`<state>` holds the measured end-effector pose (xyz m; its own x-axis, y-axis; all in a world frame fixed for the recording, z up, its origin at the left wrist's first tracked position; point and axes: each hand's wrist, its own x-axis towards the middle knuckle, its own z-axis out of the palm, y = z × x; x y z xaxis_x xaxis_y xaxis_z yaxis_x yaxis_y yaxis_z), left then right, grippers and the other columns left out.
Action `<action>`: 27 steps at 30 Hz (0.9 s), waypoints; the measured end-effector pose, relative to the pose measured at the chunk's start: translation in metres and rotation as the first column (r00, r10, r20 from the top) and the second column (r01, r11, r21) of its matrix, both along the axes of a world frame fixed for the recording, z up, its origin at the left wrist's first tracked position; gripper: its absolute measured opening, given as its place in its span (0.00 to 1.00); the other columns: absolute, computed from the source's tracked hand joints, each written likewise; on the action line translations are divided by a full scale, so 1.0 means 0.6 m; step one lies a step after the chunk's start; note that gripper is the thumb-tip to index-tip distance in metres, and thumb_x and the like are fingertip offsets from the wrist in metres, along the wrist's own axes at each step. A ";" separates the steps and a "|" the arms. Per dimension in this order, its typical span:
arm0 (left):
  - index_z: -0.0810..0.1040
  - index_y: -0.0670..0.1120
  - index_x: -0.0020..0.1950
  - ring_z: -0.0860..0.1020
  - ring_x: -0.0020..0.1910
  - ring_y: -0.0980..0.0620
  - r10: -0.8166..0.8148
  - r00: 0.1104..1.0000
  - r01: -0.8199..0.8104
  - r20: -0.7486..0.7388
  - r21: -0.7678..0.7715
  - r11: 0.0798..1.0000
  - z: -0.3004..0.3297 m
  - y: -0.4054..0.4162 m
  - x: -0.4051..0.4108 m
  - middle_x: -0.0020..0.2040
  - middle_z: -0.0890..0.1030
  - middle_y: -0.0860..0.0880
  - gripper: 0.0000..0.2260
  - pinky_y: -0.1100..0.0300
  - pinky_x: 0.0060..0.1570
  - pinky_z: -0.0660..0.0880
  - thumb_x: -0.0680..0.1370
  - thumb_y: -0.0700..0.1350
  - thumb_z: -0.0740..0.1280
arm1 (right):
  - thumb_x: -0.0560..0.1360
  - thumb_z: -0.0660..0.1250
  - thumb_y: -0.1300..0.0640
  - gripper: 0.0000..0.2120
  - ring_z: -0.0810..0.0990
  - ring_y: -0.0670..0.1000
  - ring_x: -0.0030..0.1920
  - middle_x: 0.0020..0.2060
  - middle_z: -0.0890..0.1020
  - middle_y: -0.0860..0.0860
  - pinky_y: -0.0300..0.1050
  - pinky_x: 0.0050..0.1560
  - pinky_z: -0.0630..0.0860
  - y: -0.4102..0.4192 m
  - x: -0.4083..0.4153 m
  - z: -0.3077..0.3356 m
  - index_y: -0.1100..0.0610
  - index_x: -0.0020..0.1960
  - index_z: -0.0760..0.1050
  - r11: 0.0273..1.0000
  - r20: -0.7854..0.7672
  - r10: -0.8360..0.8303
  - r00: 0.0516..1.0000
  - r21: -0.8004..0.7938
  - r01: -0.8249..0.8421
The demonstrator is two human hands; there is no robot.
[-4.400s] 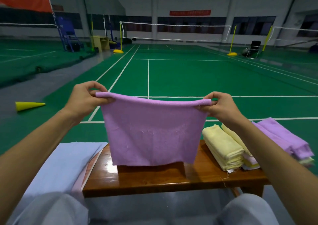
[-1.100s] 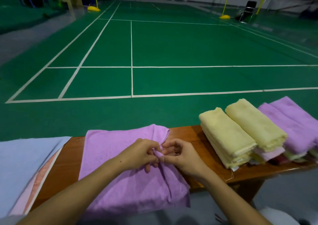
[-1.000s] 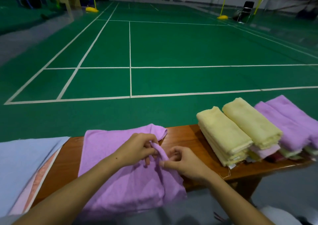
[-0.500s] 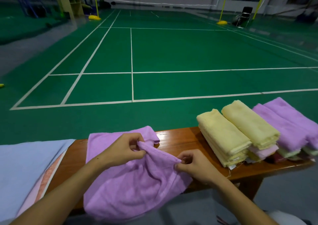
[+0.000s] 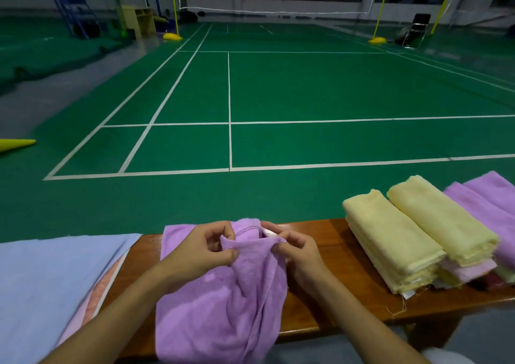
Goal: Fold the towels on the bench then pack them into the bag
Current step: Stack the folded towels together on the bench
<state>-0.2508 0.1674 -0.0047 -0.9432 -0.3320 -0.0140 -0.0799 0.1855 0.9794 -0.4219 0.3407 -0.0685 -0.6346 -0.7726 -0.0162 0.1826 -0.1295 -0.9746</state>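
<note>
A purple towel (image 5: 217, 305) lies rumpled across the wooden bench (image 5: 328, 280) and hangs over its near edge. My left hand (image 5: 200, 249) pinches a raised edge of the towel near its far end. My right hand (image 5: 298, 249) pinches the same edge a little to the right, so a short span of cloth stretches between them. Two folded yellow towels (image 5: 412, 232) and folded purple towels (image 5: 490, 210) lie in a row on the bench's right part. No bag can be made out for certain.
A light blue cloth (image 5: 50, 285) over a pink-edged item covers the bench's left end. Beyond the bench lies a green badminton court (image 5: 278, 90) with a net, a yellow cone (image 5: 16, 144) at left and a chair (image 5: 415, 29) far right.
The towel went from held up in the air to lying on the bench. In the last half second my hands drew closer together along its raised edge.
</note>
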 end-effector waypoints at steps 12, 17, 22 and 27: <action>0.75 0.56 0.42 0.80 0.47 0.54 0.024 1.000 -0.011 0.013 -0.639 0.769 0.004 -0.053 0.027 0.46 0.83 0.56 0.06 0.55 0.46 0.77 0.71 0.48 0.71 | 0.71 0.76 0.73 0.08 0.84 0.55 0.61 0.57 0.87 0.53 0.47 0.61 0.80 0.013 -0.039 0.049 0.62 0.45 0.87 0.999 -0.275 0.039 0.961 0.035 -0.030; 0.78 0.55 0.45 0.77 0.43 0.57 -0.002 0.994 -0.086 -0.108 -0.797 0.597 0.033 -0.048 0.026 0.44 0.79 0.60 0.09 0.51 0.44 0.78 0.73 0.59 0.71 | 0.71 0.78 0.56 0.05 0.82 0.45 0.60 0.56 0.85 0.41 0.44 0.61 0.78 0.049 -0.052 0.099 0.49 0.47 0.89 0.971 -0.747 0.121 0.654 0.227 0.079; 0.80 0.55 0.42 0.78 0.38 0.56 0.023 0.984 -0.169 -0.177 -0.883 0.439 0.095 -0.053 0.015 0.39 0.80 0.61 0.23 0.53 0.38 0.79 0.72 0.74 0.66 | 0.74 0.71 0.49 0.10 0.82 0.51 0.50 0.49 0.85 0.48 0.51 0.54 0.79 0.041 -0.047 0.176 0.50 0.51 0.87 0.950 -0.936 0.130 0.327 0.212 0.229; 0.77 0.54 0.40 0.79 0.36 0.54 0.092 0.960 -0.277 -0.265 -0.847 0.453 0.194 -0.060 0.008 0.35 0.79 0.60 0.20 0.52 0.38 0.79 0.69 0.70 0.70 | 0.72 0.72 0.59 0.10 0.81 0.57 0.44 0.43 0.85 0.52 0.49 0.46 0.74 0.023 -0.033 0.281 0.53 0.53 0.82 0.942 -0.983 0.035 0.183 0.094 0.323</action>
<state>-0.2461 0.1313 0.1119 -0.8139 -0.2492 0.5248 -0.0866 0.9453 0.3145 -0.4419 0.3548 0.1000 -0.3806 -0.7447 0.5482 -0.9135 0.2105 -0.3481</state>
